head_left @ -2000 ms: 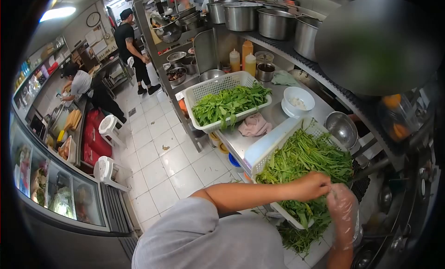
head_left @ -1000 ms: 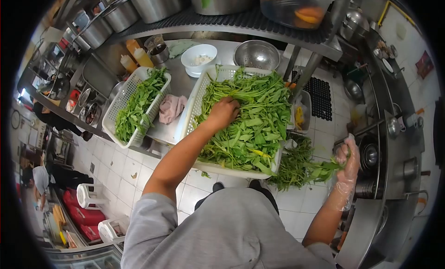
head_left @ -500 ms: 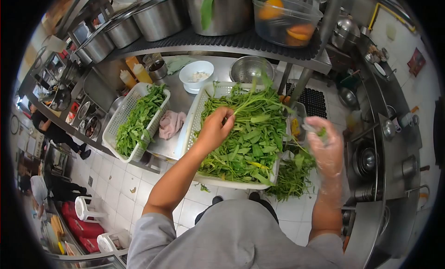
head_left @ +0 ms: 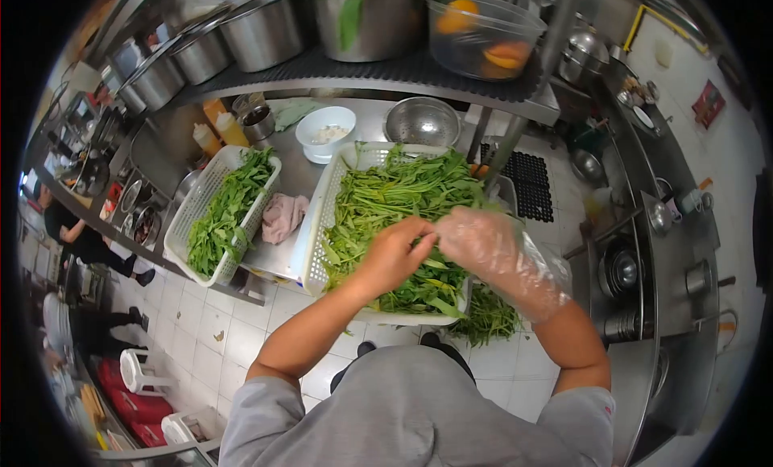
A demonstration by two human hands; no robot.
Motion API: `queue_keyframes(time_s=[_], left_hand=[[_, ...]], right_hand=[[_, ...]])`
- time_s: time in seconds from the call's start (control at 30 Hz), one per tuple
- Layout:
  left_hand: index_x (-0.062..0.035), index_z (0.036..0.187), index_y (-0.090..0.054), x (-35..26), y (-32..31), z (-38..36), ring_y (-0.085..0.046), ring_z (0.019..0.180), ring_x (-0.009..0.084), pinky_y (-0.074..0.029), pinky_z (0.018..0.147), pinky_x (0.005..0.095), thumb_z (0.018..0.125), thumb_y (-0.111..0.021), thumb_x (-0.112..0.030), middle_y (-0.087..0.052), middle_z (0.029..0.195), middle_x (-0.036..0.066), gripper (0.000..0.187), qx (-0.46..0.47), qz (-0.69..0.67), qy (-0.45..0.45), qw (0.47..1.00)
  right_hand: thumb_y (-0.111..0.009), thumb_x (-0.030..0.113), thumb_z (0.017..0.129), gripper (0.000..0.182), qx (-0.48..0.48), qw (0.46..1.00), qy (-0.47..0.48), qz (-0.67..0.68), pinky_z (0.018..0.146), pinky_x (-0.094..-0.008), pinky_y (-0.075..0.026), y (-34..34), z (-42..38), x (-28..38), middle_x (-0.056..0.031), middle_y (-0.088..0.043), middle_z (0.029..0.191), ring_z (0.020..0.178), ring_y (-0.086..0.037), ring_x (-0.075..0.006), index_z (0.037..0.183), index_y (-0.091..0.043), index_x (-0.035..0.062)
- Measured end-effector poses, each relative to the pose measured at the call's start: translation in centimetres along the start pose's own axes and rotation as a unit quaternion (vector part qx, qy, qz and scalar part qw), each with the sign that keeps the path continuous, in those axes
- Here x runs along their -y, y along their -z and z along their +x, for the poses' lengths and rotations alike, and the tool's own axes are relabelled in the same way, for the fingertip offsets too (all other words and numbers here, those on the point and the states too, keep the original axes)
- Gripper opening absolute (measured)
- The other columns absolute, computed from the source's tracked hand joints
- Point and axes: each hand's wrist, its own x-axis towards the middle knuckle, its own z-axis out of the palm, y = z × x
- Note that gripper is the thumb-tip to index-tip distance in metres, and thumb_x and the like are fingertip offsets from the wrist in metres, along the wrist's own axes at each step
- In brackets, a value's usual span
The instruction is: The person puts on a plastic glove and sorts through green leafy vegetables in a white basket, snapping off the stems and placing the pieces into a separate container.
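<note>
bare left hand (head_left: 396,254) curled, just beside gloved right hand (head_left: 477,240)

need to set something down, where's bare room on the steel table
Bare steel shows between white bowl and pink cloth, with a smaller patch between bowl and colander. Crowded: beside the squeeze bottles; inside the large basket, heaped with greens.

I see the leafy greens (head_left: 394,189) as one loose heap, with long thin stems and narrow leaves, bright green and slightly yellowish in places; they lie tangled in the white perforated basket (head_left: 325,217) and fill most of it, the stems showing mainly in the far part; I notice also a darker bunch (head_left: 487,316), lower down, by the basket's near right corner.
</note>
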Motion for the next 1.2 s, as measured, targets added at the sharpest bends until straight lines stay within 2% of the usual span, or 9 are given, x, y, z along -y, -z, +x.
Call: queue_keyframes(time_s=[0.13, 0.27, 0.47, 0.53, 0.6, 0.77, 1.0, 1.07, 1.2], left_hand=[[-0.0015, 0.094, -0.06, -1.9, -3.2, -0.2, -0.059, 0.07, 0.0235, -0.047, 0.059, 0.0315, 0.088, -0.06, -0.009, -0.06, 0.085, 0.011, 0.01, -0.044, -0.041, -0.056, 0.997], [0.0005, 0.098, -0.06, -3.4, -7.7, 1.5, -0.06, 0.085, 0.0292, -0.048, 0.072, 0.0354, 0.089, -0.059, -0.011, -0.061, 0.094, 0.014, 0.014, -0.016, -0.114, -0.012, 0.993], [0.0007, 0.1, -0.062, 0.4, -7.0, 2.8, -0.059, 0.095, 0.0346, -0.048, 0.084, 0.0393, 0.084, -0.062, -0.009, -0.062, 0.1, 0.016, 0.019, -0.003, -0.017, -0.09, 0.996], [-0.0001, 0.096, -0.065, 5.6, -3.6, 4.0, -0.061, 0.087, 0.0361, -0.049, 0.08, 0.042, 0.08, -0.06, -0.003, -0.063, 0.093, 0.017, 0.017, -0.016, 0.149, -0.113, 0.982], [-0.001, 0.097, -0.065, 11.6, -1.0, 4.2, -0.059, 0.092, 0.0363, -0.049, 0.08, 0.0414, 0.08, -0.057, -0.005, -0.062, 0.099, 0.019, 0.019, 0.003, 0.278, -0.024, 0.96], [-0.0068, 0.1, -0.063, 16.0, 1.9, 3.4, -0.056, 0.103, 0.0322, -0.045, 0.087, 0.0456, 0.079, -0.057, -0.011, -0.059, 0.104, 0.013, 0.021, 0.122, 0.442, -0.076, 0.886], [-0.0073, 0.098, -0.06, 15.1, 3.9, 2.3, -0.059, 0.095, 0.0315, -0.046, 0.078, 0.0439, 0.086, -0.058, -0.019, -0.06, 0.1, 0.01, 0.017, 0.151, 0.362, -0.096, 0.915], [-0.0038, 0.094, -0.06, 11.8, 5.3, 2.7, -0.06, 0.076, 0.0256, -0.047, 0.068, 0.0383, 0.09, -0.056, -0.016, -0.061, 0.084, 0.01, 0.013, 0.02, 0.199, -0.036, 0.979], [0.0, 0.096, -0.059, 6.5, 7.4, 2.7, -0.056, 0.061, 0.0236, -0.045, 0.059, 0.0318, 0.091, -0.058, -0.017, -0.062, 0.075, 0.011, 0.017, -0.113, 0.073, 0.055, 0.989]], right_hand=[[-0.06, 0.024, 0.087, 0.018, -0.114, 0.904, -0.316, 0.264, 0.068, -0.0345, -0.052, -0.5, -2.8, -3.6, -0.0069, -0.065, 0.087, 0.075, -0.063, -0.0229, 0.091, -0.064, 0.0076], [-0.053, 0.024, 0.093, 0.023, -0.205, 0.798, -0.474, 0.31, 0.089, -0.03, -0.042, 7.4, -5.8, -6.0, -0.0076, -0.063, 0.099, 0.097, -0.057, -0.0179, 0.097, -0.065, 0.0056], [-0.048, 0.019, 0.095, 0.024, -0.267, 0.873, -0.39, 0.124, 0.095, -0.0338, -0.039, 11.4, -14.5, -9.3, -0.0079, -0.06, 0.106, 0.103, -0.055, -0.021, 0.096, -0.062, -0.0008], [-0.046, 0.02, 0.096, 0.026, -0.321, 0.84, -0.409, 0.153, 0.095, -0.0341, -0.039, 11.6, -15.6, -8.1, -0.0102, -0.058, 0.109, 0.103, -0.055, -0.0226, 0.094, -0.059, -0.0024], [-0.045, 0.025, 0.097, 0.028, -0.377, 0.784, -0.419, 0.261, 0.093, -0.0351, -0.04, 11.7, -17.1, -7.3, -0.0112, -0.057, 0.102, 0.103, -0.055, -0.023, 0.09, -0.056, -0.0004], [-0.047, 0.031, 0.097, 0.03, -0.394, 0.668, -0.411, 0.479, 0.073, -0.0304, -0.042, 11.0, -17.3, -5.2, -0.0023, -0.04, 0.069, 0.066, -0.044, -0.0149, 0.079, -0.046, 0.0072], [-0.05, 0.03, 0.096, 0.027, -0.349, 0.677, -0.437, 0.479, 0.062, -0.0254, -0.035, 9.5, -14.9, -4.0, -0.0005, -0.04, 0.068, 0.062, -0.04, -0.0113, 0.081, -0.046, 0.0083], [-0.05, 0.028, 0.096, 0.025, -0.353, 0.661, -0.436, 0.498, 0.061, -0.0248, -0.035, 9.0, -14.5, -4.1, -0.0006, -0.04, 0.068, 0.062, -0.041, -0.0113, 0.083, -0.047, 0.0076], [-0.051, 0.026, 0.095, 0.021, -0.314, 0.664, -0.425, 0.529, 0.058, -0.0241, -0.038, 8.7, -12.2, -3.6, -0.0006, -0.042, 0.067, 0.06, -0.043, -0.0101, 0.086, -0.049, 0.0062]])
